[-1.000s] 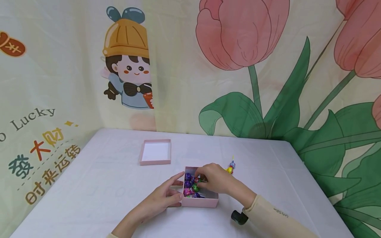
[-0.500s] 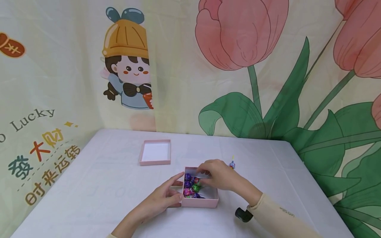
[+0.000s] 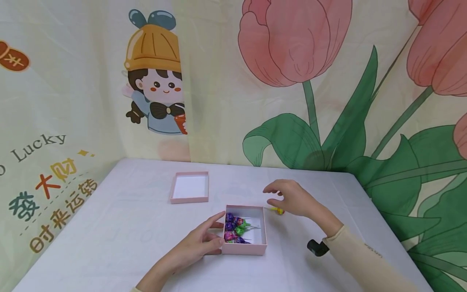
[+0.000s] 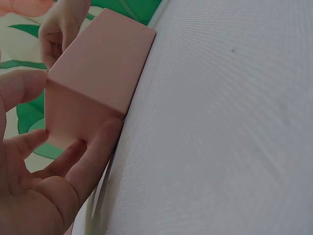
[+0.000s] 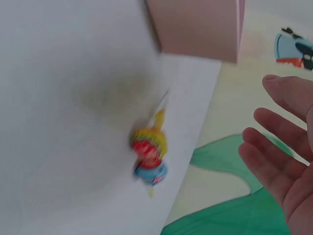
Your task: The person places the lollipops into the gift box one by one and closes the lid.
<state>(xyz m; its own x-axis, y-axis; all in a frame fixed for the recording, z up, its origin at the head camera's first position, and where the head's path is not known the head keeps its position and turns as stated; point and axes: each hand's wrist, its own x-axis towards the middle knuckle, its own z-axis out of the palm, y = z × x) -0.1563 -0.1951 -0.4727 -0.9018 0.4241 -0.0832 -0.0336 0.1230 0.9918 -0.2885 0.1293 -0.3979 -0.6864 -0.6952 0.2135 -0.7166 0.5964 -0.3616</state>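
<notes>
1. Right hand (image 3: 294, 198) has moved from over the pink box (image 3: 243, 249) to right of centre, fingers apart, holding nothing.
2. Left hand (image 3: 198, 241), fingers spread, touches the box, lower centre.
3. Wrapped lollipops (image 3: 239, 231) lie inside it.

Smooth matt cardboard-looking pink box (image 3: 244, 249), glossy lollipop wrappers (image 3: 239, 231), finely woven white cloth (image 4: 220, 122), matt fabric sleeve (image 3: 361, 255)

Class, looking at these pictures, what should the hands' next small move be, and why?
Probably lower the right hand to pinch the yellow lollipop lying on the table. That hand holds nothing and hovers near it, while the left hand touches the open box, where bare floor shows around the sticks of the wrapped lollipops.
</notes>
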